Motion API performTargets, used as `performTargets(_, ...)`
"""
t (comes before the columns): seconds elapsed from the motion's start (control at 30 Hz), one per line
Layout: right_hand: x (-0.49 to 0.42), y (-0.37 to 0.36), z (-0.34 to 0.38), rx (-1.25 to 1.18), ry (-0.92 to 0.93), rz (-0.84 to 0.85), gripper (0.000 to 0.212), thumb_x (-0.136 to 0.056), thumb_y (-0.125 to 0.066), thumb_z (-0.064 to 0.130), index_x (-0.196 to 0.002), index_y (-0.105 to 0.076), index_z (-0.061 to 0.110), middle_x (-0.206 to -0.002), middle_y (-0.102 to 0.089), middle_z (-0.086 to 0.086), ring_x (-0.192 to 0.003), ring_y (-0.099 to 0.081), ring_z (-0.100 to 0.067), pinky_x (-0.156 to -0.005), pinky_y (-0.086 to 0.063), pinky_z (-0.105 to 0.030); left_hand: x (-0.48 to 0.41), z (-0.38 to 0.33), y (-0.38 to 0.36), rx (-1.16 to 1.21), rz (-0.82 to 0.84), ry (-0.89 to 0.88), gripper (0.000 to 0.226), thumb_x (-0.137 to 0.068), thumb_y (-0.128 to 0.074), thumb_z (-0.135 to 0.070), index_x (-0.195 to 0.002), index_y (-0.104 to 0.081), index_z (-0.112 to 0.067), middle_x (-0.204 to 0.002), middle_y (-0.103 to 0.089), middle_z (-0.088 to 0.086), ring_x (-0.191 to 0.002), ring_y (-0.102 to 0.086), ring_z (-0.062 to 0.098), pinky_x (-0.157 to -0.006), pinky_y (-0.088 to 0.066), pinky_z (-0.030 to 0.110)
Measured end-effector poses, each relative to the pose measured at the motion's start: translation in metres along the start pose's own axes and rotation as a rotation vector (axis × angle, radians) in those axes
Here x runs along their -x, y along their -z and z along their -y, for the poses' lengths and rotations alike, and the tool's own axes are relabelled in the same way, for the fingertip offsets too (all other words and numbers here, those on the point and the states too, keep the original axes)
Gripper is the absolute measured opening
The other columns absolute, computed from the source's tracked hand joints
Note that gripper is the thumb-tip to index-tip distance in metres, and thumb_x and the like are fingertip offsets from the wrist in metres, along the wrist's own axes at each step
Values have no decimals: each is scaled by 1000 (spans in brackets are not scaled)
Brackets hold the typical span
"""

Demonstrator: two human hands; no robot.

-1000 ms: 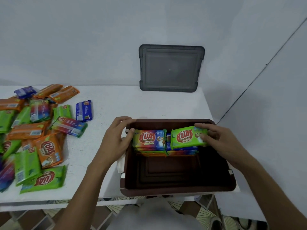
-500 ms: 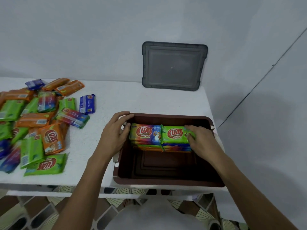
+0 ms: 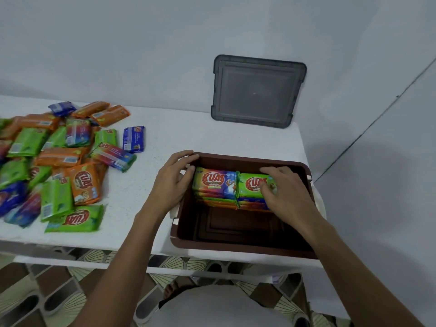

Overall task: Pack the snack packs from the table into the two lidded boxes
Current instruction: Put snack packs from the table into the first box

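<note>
A brown box (image 3: 240, 246) stands open at the table's front right. Two stacks of snack packs lie against its far wall: a multicoloured pack (image 3: 214, 184) tops the left stack, a green pack (image 3: 251, 186) tops the right one. My right hand (image 3: 286, 192) rests on the green pack, fingers pressing it down. My left hand (image 3: 172, 182) lies on the box's left rim, fingertips curled over the corner next to the left stack. A heap of loose snack packs (image 3: 59, 161) in orange, green, blue and multicolour covers the table's left side.
A grey lid (image 3: 257, 93) leans upright against the wall behind the box. The white table (image 3: 188, 138) ends just right of the box, beside a wall. Patterned floor tiles show below the table's front edge. Only one box is in view.
My right hand has slid from the green pack's right end onto its top. The view has shifted, so the box sits further right and lower. My left hand stays on the rim.
</note>
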State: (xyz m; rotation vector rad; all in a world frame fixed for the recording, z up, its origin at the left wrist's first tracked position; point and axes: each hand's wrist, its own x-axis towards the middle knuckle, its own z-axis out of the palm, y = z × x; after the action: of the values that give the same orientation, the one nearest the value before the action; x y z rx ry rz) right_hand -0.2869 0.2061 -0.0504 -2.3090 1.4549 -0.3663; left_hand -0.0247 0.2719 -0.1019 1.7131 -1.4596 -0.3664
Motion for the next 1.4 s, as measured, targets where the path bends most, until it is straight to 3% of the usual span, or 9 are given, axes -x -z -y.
performTargets(0.13,-5,-7,36,-50,129,-1,39,-96,-54,30,-135,-52,23,-129,-54,1,-117,-48,-9,-86,-36,-18,17,10,20,76,15,9,33,-100,-50,-25,-132,-57,-26,-130,-54,-13,-105,-54,-7,-83,-43,7)
performTargets(0.27,-16,-31,88,-126,243,-19,36,-94,-55,27,-130,-58,20,-123,-59,0,-115,-52,-17,-98,-41,-28,42,44,59,-4,-8,80,31,-98,-53,-28,-128,-60,-27,-124,-59,-10,-99,-58,-3,-84,-47,19)
performTargets(0.47,-34,-92,191,-144,346,102,38,-98,-50,29,-135,-52,21,-122,-56,-6,-114,-51,-23,-98,-39,-31,84,113,131,-304,-135,256,28,-93,-62,-21,-120,-66,-14,-125,-60,9,-112,-56,29,-90,-50,44)
performTargets(0.63,-50,-156,269,-201,249,272,42,-97,-52,32,-136,-50,15,-122,-62,-13,-112,-57,-26,-90,-45,-33,103,153,183,-491,-227,555,53,-87,-67,-39,-132,-55,-14,-133,-51,16,-120,-49,37,-90,-47,51)
performTargets(0.77,-59,-210,306,-292,135,382,39,-92,-61,30,-127,-52,17,-121,-63,-10,-106,-61,-28,-85,-51,-36,106,170,198,-334,-119,773,77,-81,-70,-54,-142,-39,-19,-139,-50,12,-122,-52,34,-92,-49,48)
performTargets(0.9,-60,-241,319,-369,38,370,42,-88,-67,26,-124,-44,20,-122,-64,-5,-105,-64,-25,-82,-51,-34,105,174,199,-188,-102,813,86,-77,-73,-55,-146,-31,-23,-139,-54,9,-121,-55,31,-94,-50,48)
performTargets(1.07,-62,-246,317,-676,-58,349,37,-88,-67,18,-115,-48,34,-124,-60,-2,-103,-65,-21,-82,-59,-45,104,177,204,-78,-161,741,87,-77,-79,-38,-148,-29,-29,-147,-43,6,-132,-44,27,-103,-44,47)
performTargets(1.27,-76,-238,305,-920,-270,357,27,-89,-64,10,-113,-64,24,-122,-61,-8,-97,-67,-18,-73,-60,-33,103,179,208,-89,-108,689,73,-85,-69,-21,-148,-33,-33,-146,-39,14,-133,-37,31,-103,-40,44)
performTargets(1.4,-72,-219,298,-858,-220,348,24,-95,-61,18,-117,-64,24,-121,-62,-3,-94,-68,-12,-66,-58,-25,100,179,209,-128,-139,646,64,-85,-66,-21,-144,-44,-25,-131,-54,14,-117,-52,32,-96,-46,43)
